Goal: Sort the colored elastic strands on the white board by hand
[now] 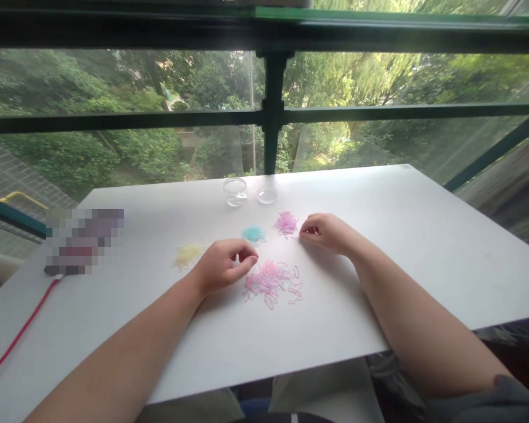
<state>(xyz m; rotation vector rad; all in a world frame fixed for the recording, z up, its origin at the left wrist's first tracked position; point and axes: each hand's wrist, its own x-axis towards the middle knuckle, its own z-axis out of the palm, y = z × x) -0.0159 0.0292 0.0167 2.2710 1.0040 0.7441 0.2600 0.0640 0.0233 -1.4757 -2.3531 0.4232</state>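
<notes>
Beside a loose pile of mixed pink and pale blue rubber bands (270,281), my left hand (224,262) hovers with its index finger and thumb curled together at the pile's upper left edge. Anything between those fingertips is too small to make out. My right hand (324,232) rests just right of a purple rubber band pile (286,222), its fingers closed in a pinch. A faint pink rubber band (295,237) shows at its fingertips. A teal rubber band pile (253,234) lies between the hands, and a yellow rubber band pile (187,255) lies left of my left hand.
A clear round container (235,192) and a clear shallow dish or lid (267,195) stand at the back of the white table (423,247). A blurred-out object (84,242) with a red cable (22,329) sits at the left. Green railings (271,88) border the far edge.
</notes>
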